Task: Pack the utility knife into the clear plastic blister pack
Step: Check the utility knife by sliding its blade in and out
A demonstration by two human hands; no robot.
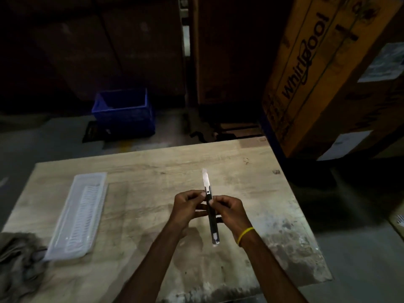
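A slim black utility knife point(212, 224) is held above the middle of the wooden table point(153, 167), its silver blade extended and pointing away from me. My left hand point(188, 206) pinches the handle near the blade end from the left. My right hand point(229, 208) grips the same stretch from the right, thumb near the slider; a yellow band circles that wrist. The knife's rear end hangs free below the hands. The clear plastic blister pack point(78, 213) lies flat on the table's left side, well apart from both hands.
A crumpled grey cloth point(17, 265) sits at the table's near left corner. Beyond the table stand a blue crate point(124, 110) on the floor and a large cardboard box point(323, 68) at the right. The room is dim.
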